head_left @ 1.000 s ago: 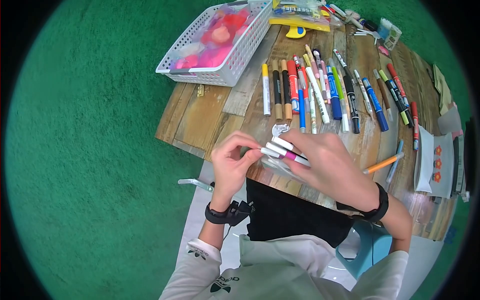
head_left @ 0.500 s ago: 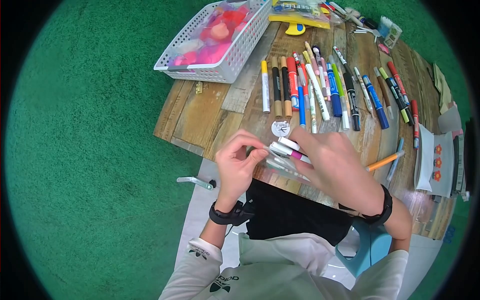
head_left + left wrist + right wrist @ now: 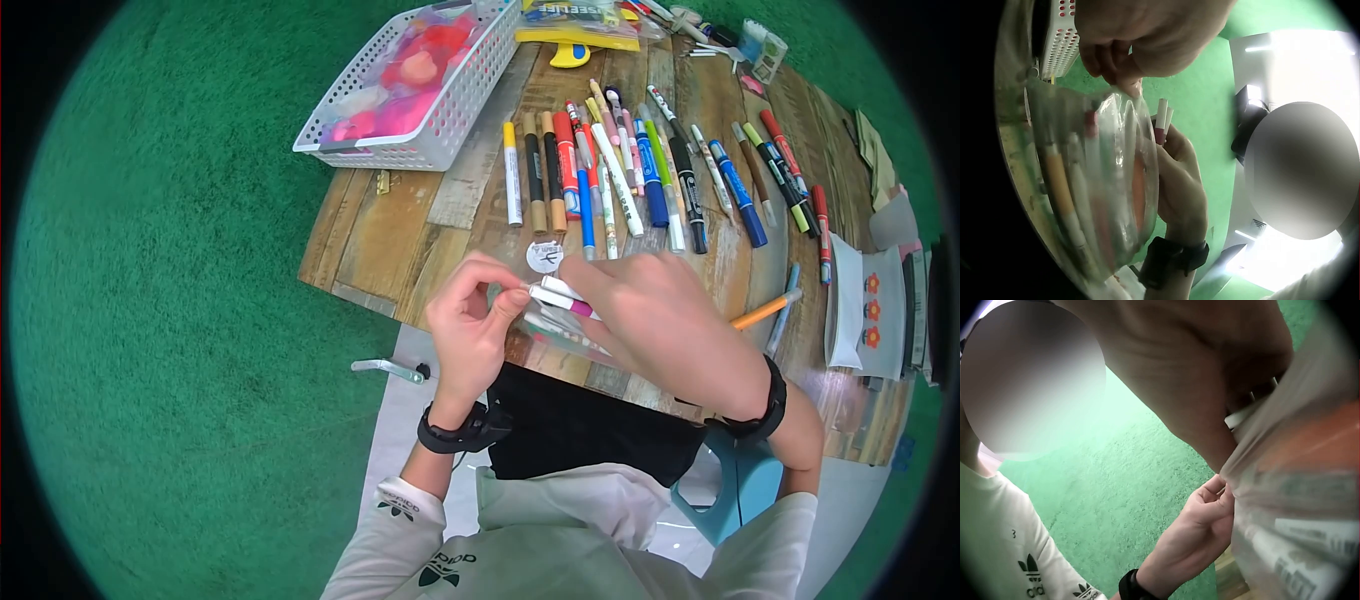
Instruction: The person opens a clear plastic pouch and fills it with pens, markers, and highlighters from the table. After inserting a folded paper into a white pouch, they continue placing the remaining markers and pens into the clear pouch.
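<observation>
A clear plastic bag [image 3: 1107, 187] with several pens inside hangs between the hands at the table's near edge. The left hand [image 3: 468, 318] pinches the bag's rim between thumb and fingertips, as the right wrist view also shows. Over the bag, the right hand [image 3: 665, 325] grips several white-capped markers [image 3: 562, 299], one with a purple band. In the left wrist view their white ends stick out beside the bag. The right hand hides most of their length.
Markers [image 3: 655, 175] lie in a loose row across the table [image 3: 375, 240]. A white basket [image 3: 425, 145] of pink packets stands at the back left. Nearby are a round sticker [image 3: 545, 257], an orange pen [image 3: 766, 310], a yellow-edged bag [image 3: 580, 38] and papers [image 3: 868, 310].
The table and its things have shifted slightly left and up in the head view. The right hand's markers have tucked further behind its fingers. The left hand keeps its pinch on the bag.
</observation>
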{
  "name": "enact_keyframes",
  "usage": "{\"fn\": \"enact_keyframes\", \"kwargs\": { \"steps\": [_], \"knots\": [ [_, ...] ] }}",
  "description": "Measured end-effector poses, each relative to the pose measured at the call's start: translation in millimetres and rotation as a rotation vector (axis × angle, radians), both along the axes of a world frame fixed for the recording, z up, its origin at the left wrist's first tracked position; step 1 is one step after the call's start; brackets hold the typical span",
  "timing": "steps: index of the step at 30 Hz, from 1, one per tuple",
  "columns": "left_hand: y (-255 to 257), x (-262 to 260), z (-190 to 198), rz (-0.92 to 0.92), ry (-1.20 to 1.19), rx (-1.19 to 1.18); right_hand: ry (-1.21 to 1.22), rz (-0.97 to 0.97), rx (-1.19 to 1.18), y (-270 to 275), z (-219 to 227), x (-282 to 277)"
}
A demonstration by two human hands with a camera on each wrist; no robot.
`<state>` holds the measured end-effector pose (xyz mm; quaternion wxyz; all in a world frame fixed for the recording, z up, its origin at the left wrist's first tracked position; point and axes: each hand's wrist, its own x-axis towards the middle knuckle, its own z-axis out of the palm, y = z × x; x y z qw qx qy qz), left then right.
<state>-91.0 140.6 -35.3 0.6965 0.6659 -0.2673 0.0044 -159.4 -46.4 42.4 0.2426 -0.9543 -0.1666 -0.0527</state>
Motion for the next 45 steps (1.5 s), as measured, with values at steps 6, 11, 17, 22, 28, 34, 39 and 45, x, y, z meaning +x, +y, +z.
{"fn": "enact_keyframes", "kwargs": {
  "steps": [6, 11, 17, 22, 28, 34, 39, 45],
  "knots": [
    [2.3, 3.8, 12.1, -0.131, 0.076, 0.024, 0.02, 0.073, 0.198, -6.3, 1.4, 1.8],
    [2.6, 6.2, 13.2, -0.196, 0.079, 0.044, -0.032, -0.001, 0.221, -6.9, 0.4, -2.5],
    [5.2, 5.7, 13.2, -0.182, 0.123, 0.038, 0.023, -0.035, 0.232, -4.8, 4.3, -1.8],
    [2.7, 4.9, 12.3, -0.157, 0.071, 0.058, 0.096, -0.082, 0.159, 1.8, 5.4, -4.7],
    [-0.3, 3.1, 13.2, -0.162, 0.067, 0.05, 0.041, -0.064, 0.174, -0.3, -3.2, -6.7],
    [0.8, 3.7, 11.7, -0.158, 0.078, 0.058, 0.009, -0.066, 0.267, -0.1, -3.3, -11.6],
    [1.9, 3.0, 10.5, -0.157, 0.076, 0.057, -0.049, -0.123, 0.325, 0.8, -2.6, -11.6],
    [1.0, 2.1, 10.3, -0.173, 0.058, 0.058, 0.0, -0.165, 0.253, 2.1, 0.9, -14.4]
  ]
}}
